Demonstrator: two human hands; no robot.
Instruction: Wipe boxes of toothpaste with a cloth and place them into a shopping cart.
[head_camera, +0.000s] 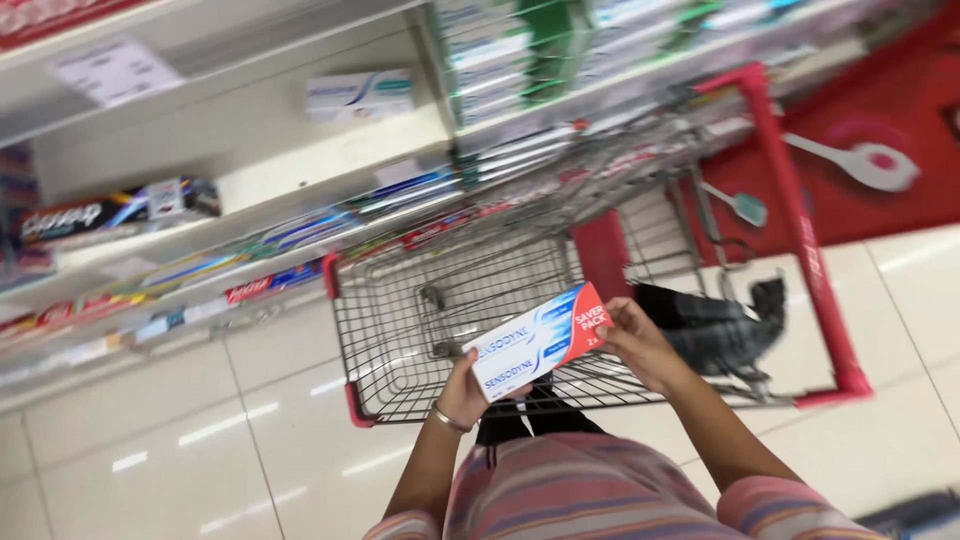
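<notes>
Striped knit top (590, 490); left hand (467, 392), right hand (640, 340) clasp glossy rectangular carton (540, 342) over wire cart (450, 300).

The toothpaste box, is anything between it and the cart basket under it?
Nothing visible. The toothpaste box, held by the left hand and right hand, hangs right above the open wire cart basket, which looks empty below it.

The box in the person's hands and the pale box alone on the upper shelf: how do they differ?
The held box is white and blue with a red end; the shelf box is pale with a teal-blue swirl and no red. The held box is gripped at both ends, by the left hand and the right hand, above the wire cart; the shelf box rests untouched. Both are long, flat cartons.
</notes>
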